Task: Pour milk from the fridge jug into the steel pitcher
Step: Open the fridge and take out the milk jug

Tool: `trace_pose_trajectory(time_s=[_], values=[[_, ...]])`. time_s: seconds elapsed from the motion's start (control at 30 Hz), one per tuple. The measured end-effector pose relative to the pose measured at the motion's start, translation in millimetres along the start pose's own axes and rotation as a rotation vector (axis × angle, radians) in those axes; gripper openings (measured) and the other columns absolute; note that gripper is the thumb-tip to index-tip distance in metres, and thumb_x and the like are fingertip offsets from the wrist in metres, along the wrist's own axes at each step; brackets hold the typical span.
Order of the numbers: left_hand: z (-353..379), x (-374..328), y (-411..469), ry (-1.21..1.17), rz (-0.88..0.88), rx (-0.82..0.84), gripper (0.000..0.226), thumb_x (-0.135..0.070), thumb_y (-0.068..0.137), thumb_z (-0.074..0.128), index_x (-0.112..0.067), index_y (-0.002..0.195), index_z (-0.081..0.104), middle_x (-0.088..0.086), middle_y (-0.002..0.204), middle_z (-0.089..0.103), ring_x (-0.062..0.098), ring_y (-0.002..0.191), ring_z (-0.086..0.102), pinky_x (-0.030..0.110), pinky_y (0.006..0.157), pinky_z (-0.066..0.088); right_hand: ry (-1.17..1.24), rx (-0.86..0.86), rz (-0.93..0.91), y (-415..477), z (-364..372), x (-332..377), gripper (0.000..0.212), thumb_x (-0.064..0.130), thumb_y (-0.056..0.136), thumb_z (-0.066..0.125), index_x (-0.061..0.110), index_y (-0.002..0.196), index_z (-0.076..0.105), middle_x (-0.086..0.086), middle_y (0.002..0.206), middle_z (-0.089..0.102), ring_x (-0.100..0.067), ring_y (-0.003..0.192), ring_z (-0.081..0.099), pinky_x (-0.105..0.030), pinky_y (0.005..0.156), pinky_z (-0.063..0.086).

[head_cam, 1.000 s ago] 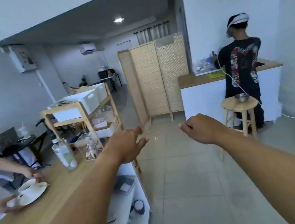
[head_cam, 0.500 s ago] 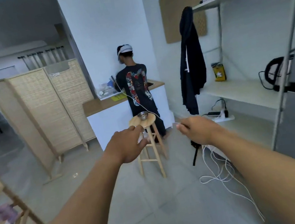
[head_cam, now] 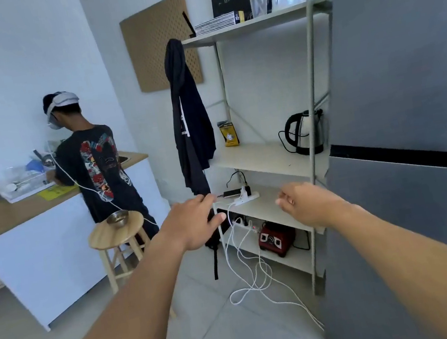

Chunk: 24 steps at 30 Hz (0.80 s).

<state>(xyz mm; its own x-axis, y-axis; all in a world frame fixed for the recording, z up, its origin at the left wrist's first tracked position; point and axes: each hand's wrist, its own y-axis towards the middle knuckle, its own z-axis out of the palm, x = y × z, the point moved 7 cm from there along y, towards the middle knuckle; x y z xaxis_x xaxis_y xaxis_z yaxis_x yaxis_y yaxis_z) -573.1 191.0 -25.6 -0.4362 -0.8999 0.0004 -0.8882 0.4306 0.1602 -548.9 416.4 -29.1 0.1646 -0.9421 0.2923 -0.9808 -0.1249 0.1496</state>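
Facing fridge point(head_cam: 406, 64), frame right, doors shut; jug and pitcher unseen. Left hand point(head_cam: 196, 224) and right hand point(head_cam: 305, 206) empty, fingers loose. Jug probably heavy, cold-slick: grip its handle.

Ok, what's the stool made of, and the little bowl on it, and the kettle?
Stool: pale wood, probably; grain lines show on the seat. Bowl: shiny metal, likely steel; it glints grey. Kettle: shiny metal body with a black handle, maybe plastic.
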Motion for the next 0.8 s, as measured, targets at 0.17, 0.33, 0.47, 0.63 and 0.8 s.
trace_pose_trajectory(time_s=[0.17, 0.33, 0.47, 0.63, 0.8], values=[[0.6, -12.5, 48.4, -0.012, 0.14, -0.007, 0.05, -0.049, 0.103, 0.037, -0.022, 0.145, 0.04, 0.001, 0.142, 0.053, 0.026, 0.124, 0.054, 0.043, 0.099, 0.041, -0.048, -0.048, 0.147, 0.7, -26.4, -33.5, 0.026, 0.036, 0.098, 0.04, 0.019, 0.109, 0.056, -0.004, 0.107, 0.062, -0.023, 0.095, 0.06, -0.042, 0.086, 0.051], [8.2, -43.0, 90.5, -0.034, 0.27, -0.004, 0.05, -0.049, 0.102, 0.038, -0.024, 0.145, 0.04, -0.001, 0.144, 0.052, 0.024, 0.126, 0.054, 0.041, 0.099, 0.041, -0.055, -0.099, 0.251, -10.2, -40.8, -68.8, 0.022, 0.033, 0.099, 0.041, 0.019, 0.11, 0.055, -0.001, 0.109, 0.06, -0.021, 0.095, 0.057, -0.038, 0.086, 0.049], [17.0, -78.7, 124.1, -0.053, 0.348, 0.002, 0.052, -0.051, 0.102, 0.037, -0.023, 0.146, 0.038, 0.001, 0.144, 0.051, 0.026, 0.125, 0.054, 0.044, 0.103, 0.042, -0.077, -0.119, 0.319, -15.1, -40.9, -104.2, 0.021, 0.032, 0.099, 0.042, 0.019, 0.11, 0.054, -0.001, 0.109, 0.059, -0.021, 0.095, 0.056, -0.035, 0.082, 0.047], [27.6, -127.0, 168.3, -0.014, 0.45, -0.007, 0.057, -0.049, 0.102, 0.04, -0.021, 0.151, 0.03, 0.003, 0.153, 0.041, 0.024, 0.137, 0.043, 0.047, 0.114, 0.034, -0.061, -0.2, 0.379, -2.1, -42.5, -160.0, 0.026, 0.034, 0.099, 0.044, 0.021, 0.119, 0.052, 0.001, 0.12, 0.053, -0.02, 0.101, 0.057, -0.035, 0.087, 0.048], [17.6, -172.9, 224.9, 0.016, 0.526, -0.068, 0.064, -0.046, 0.101, 0.043, -0.022, 0.155, 0.019, 0.004, 0.156, 0.033, 0.024, 0.141, 0.037, 0.045, 0.114, 0.032, -0.035, -0.262, 0.444, 14.6, -47.3, -215.4, 0.036, 0.032, 0.099, 0.043, 0.02, 0.134, 0.043, 0.001, 0.128, 0.043, -0.023, 0.102, 0.057, -0.036, 0.08, 0.05]])
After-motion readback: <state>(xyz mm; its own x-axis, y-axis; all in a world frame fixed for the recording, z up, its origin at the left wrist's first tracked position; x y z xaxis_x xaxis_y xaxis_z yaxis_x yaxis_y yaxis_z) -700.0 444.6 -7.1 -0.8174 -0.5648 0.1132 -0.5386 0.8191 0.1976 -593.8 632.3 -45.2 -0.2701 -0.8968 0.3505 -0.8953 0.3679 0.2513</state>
